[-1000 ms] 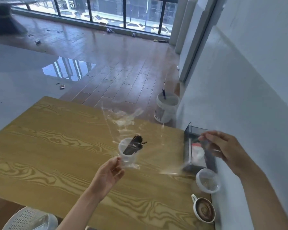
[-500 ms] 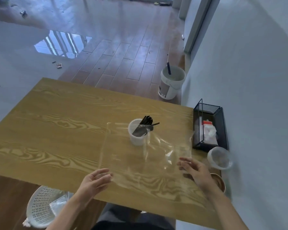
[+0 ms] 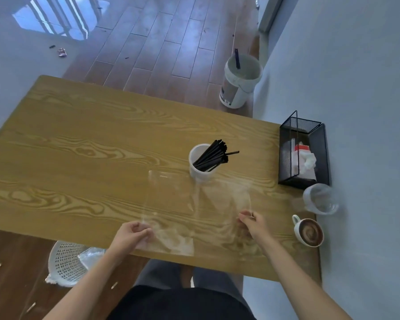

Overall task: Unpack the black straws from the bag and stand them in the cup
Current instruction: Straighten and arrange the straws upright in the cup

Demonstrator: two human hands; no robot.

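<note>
The black straws [image 3: 212, 155] are already stood in the cup [image 3: 200, 172], which sits ahead of the hands, a little nearer the right one, with the bundle leaning toward the right and one straw poking out sideways. The clear bag [image 3: 194, 204] is stretched flat between the hands, its far edge lying just beside the cup's base; whether it touches the cup cannot be told, since the film is nearly invisible against the table [image 3: 79, 146].

The left hand [image 3: 131, 235] is curled closed, a near corner of the bag pinched between thumb and fingers. The right hand [image 3: 252, 224] is closed more lightly, the opposite edge nipped between thumb and forefinger.

The main risk is judged to lie with the cup. If the bag is dragged or flicked while its far edge is under or against the base, the cup could be tipped, and the leaning straws would help it fall to the right. The stray straw could also be snagged by the film and pulled out.

A second risk lies to the right of the right hand: a glass [image 3: 320, 199] and a coffee cup [image 3: 308, 232] stand close by, and could be knocked by a wide sweep of the wrist, with coffee spilled over the table.
</note>
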